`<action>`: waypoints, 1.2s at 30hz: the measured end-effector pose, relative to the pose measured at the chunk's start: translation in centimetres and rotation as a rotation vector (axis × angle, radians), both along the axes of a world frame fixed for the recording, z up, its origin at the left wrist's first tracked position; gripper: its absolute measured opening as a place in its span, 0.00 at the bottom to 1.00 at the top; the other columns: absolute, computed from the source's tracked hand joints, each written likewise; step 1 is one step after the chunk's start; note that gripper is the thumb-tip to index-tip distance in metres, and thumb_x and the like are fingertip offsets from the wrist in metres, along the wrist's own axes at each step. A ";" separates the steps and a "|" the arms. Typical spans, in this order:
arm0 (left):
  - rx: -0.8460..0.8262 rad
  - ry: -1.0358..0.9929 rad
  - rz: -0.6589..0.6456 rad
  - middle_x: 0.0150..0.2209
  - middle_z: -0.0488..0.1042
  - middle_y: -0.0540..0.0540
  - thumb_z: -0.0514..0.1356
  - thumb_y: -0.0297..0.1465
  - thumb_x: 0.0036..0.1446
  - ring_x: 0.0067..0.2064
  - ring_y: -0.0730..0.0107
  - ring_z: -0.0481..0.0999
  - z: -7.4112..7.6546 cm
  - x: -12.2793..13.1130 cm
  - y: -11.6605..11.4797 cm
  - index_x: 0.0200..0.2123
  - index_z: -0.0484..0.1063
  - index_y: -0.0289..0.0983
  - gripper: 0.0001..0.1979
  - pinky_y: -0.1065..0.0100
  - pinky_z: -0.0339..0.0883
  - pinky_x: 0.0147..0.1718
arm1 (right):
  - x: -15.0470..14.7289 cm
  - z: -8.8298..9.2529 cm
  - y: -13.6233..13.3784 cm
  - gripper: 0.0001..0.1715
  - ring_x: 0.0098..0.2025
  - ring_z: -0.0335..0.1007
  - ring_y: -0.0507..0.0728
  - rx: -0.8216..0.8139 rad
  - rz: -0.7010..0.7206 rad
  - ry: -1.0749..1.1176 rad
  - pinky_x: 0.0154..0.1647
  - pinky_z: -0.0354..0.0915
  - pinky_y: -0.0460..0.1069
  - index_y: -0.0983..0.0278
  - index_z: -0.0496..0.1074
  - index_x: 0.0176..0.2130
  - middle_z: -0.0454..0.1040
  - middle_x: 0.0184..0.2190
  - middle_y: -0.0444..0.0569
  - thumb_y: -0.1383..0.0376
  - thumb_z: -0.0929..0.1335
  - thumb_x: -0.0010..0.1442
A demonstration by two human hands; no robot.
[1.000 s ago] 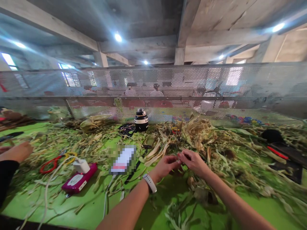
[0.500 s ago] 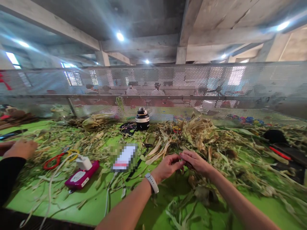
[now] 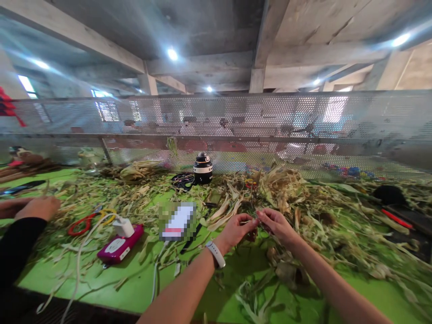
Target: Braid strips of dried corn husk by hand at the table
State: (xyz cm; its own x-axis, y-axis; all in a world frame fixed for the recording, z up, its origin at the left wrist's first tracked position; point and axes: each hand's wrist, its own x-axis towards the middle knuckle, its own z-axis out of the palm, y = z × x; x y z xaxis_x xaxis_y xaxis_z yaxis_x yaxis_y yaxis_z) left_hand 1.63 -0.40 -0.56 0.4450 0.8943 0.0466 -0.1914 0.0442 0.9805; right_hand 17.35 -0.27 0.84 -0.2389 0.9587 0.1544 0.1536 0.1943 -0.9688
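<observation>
My left hand point(image 3: 238, 231), with a white band point(image 3: 216, 254) on its wrist, is closed in a pinch just right of the middle of the green table point(image 3: 111, 288). My right hand point(image 3: 275, 223) is closed too, its fingertips meeting those of the left. Something small and dark shows between and below the fingers, too small to make out. Dry husk strips point(image 3: 231, 209) lie behind the hands. A crumpled brown husk point(image 3: 286, 270) is below my right hand, and pale green strips point(image 3: 249, 299) lie near the front.
A phone point(image 3: 178, 220), a magenta power strip point(image 3: 120, 244) with a white plug, and orange-handled scissors point(image 3: 81, 224) lie to the left. A black jar point(image 3: 203, 169) stands before a perforated metal screen point(image 3: 236, 117). Another person's hands point(image 3: 37, 208) are at far left.
The whole view has shifted slightly, moving things a little to the right. My fingertips stay together, with the right fingers slightly more spread. The other person's hands have moved a little.
</observation>
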 end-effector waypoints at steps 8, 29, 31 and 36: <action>0.065 0.035 -0.097 0.19 0.64 0.54 0.64 0.51 0.37 0.21 0.80 0.59 0.2 0.0 -0.2 0.25 0.68 0.32 0.26 0.73 0.54 0.22 | 0.0 -0.4 -0.4 0.28 0.14 0.43 0.45 -0.066 0.083 0.033 0.14 0.42 0.44 0.63 0.56 0.20 0.50 0.12 0.35 0.44 0.64 0.51; 0.187 0.080 -0.106 0.23 0.66 0.51 0.62 0.48 0.46 0.24 0.78 0.59 0.7 -0.3 -0.6 0.32 0.73 0.31 0.23 0.73 0.53 0.24 | 0.0 -0.1 -0.6 0.28 0.14 0.39 0.43 -0.167 0.143 0.137 0.15 0.38 0.44 0.64 0.60 0.21 0.49 0.11 0.34 0.44 0.66 0.50; 0.233 0.107 -0.100 0.25 0.68 0.49 0.61 0.47 0.48 0.26 0.77 0.61 0.8 -0.4 -0.8 0.34 0.74 0.31 0.22 0.73 0.55 0.25 | -0.1 0.0 -0.6 0.27 0.13 0.38 0.43 -0.247 0.181 0.215 0.15 0.37 0.43 0.64 0.59 0.21 0.48 0.10 0.32 0.45 0.68 0.49; 0.443 0.174 -0.015 0.32 0.72 0.44 0.59 0.43 0.51 0.30 0.73 0.66 1.3 -0.4 -1.3 0.34 0.75 0.31 0.19 0.73 0.60 0.29 | 0.1 0.3 -0.5 0.26 0.12 0.38 0.42 -0.335 0.222 0.268 0.14 0.37 0.43 0.65 0.61 0.22 0.48 0.09 0.32 0.46 0.70 0.47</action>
State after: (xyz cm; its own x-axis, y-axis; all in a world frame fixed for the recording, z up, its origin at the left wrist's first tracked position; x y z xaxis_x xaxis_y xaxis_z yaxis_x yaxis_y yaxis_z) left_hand 1.21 -1.68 0.74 0.4925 0.7988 0.3455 -0.0255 -0.3835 0.9232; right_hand 17.48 -0.74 1.10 -0.4378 0.8963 -0.0701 -0.1200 -0.1355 -0.9835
